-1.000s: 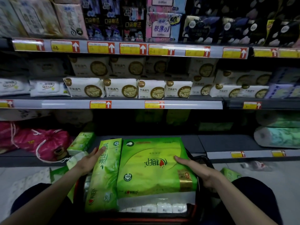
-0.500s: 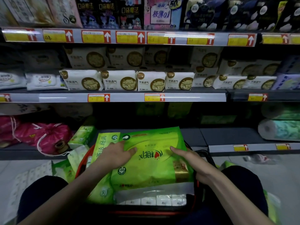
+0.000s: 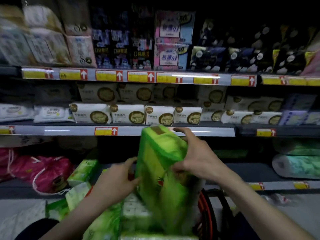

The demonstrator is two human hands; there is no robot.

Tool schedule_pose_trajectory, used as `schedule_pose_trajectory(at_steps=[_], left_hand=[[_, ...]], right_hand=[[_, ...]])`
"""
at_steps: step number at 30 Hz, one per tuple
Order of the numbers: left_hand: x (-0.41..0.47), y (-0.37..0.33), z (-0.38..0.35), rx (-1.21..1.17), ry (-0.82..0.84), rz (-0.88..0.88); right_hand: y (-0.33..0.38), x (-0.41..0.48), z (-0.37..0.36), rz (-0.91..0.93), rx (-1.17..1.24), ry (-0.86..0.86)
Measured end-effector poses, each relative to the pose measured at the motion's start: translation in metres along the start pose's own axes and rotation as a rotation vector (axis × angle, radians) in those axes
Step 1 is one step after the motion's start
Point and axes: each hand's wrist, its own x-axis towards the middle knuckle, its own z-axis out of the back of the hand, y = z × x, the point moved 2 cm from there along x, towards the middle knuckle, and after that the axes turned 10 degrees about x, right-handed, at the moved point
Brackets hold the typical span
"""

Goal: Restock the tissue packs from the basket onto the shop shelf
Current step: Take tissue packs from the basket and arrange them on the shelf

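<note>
Two hands clamp one big green tissue pack (image 3: 161, 163), stood on end & tilted, top corner up at the edge strip of the middle shelf (image 3: 121, 131). Left hand (image 3: 115, 181) presses the pack's left side low down, fingers spread; right hand (image 3: 195, 158) grips the right side higher up, index finger stretched over the top toward the strip. Pack is blurred, print unreadable. Its lower end is just above the basket (image 3: 207, 213), red rim w/ black handle showing at right; more green packs (image 3: 103, 226) & a clear-wrapped white pack (image 3: 135, 210) lie inside. Bottom shelf (image 3: 251, 170) behind the pack looks dark, mostly bare in the centre; small green packs (image 3: 83, 170) at its left, next to a pink drawstring bag (image 3: 50, 172); pale green rolls (image 3: 297, 166) at right. Middle shelf carries a row of white packs w/ gold round logos (image 3: 128, 115).
</note>
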Motion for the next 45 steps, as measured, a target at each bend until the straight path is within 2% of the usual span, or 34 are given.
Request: schedule_pose_trajectory(at_steps=[2, 5, 7, 9, 11, 15, 19, 21, 23, 27, 30, 32, 34, 37, 40, 42, 45], left_hand=[[0.006, -0.011, 0.033, -0.038, -0.198, -0.172], [0.009, -0.022, 0.061, 0.114, -0.282, -0.319], [0.012, -0.028, 0.060, 0.095, -0.165, -0.395], [0.017, -0.035, 0.050, -0.090, 0.045, -0.446], [0.025, -0.043, 0.044, -0.195, 0.135, -0.434], [0.043, -0.050, 0.044, -0.063, 0.130, -0.483], [0.054, -0.034, 0.048, 0.096, 0.182, -0.491], [0.054, -0.019, 0.052, 0.057, 0.156, -0.480], [0.053, -0.008, 0.055, 0.051, 0.166, -0.454], [0.033, 0.001, 0.065, 0.202, 0.153, -0.335], [-0.001, 0.006, 0.070, 0.283, 0.240, -0.124], [-0.025, 0.011, 0.067, 0.123, 0.315, 0.012], [-0.043, 0.010, 0.062, -0.124, 0.314, 0.068], [-0.052, 0.011, 0.056, -0.435, 0.147, 0.095], [-0.055, 0.007, 0.049, -0.771, 0.058, 0.091], [-0.050, 0.007, 0.039, -0.897, 0.022, 0.103], [-0.030, 0.016, 0.013, -0.974, 0.019, 0.159]], right_hand=[[0.028, 0.008, -0.005, 0.181, -0.332, 0.086], [0.048, 0.017, -0.013, 0.291, -0.593, 0.214], [0.050, 0.018, -0.022, 0.313, -0.675, 0.322], [0.053, 0.014, -0.031, 0.366, -0.697, 0.331], [0.052, 0.008, -0.032, 0.399, -0.652, 0.227], [0.023, -0.017, -0.020, 0.312, -0.344, 0.123], [-0.060, -0.052, -0.015, -0.009, 0.024, 0.035], [-0.104, -0.065, -0.020, -0.150, -0.017, 0.037], [-0.133, -0.069, -0.028, -0.187, -0.058, 0.080], [-0.144, -0.051, -0.050, -0.133, 0.002, 0.126], [-0.141, -0.035, -0.061, -0.027, -0.038, 0.119], [-0.138, -0.033, -0.065, 0.016, -0.052, 0.100], [-0.136, -0.038, -0.070, 0.071, -0.053, 0.062], [-0.130, -0.048, -0.070, 0.145, -0.059, -0.015], [-0.123, -0.048, -0.059, 0.223, -0.136, -0.156], [-0.118, -0.039, -0.051, 0.266, -0.196, -0.248], [-0.125, -0.022, -0.045, 0.255, -0.198, -0.277]])
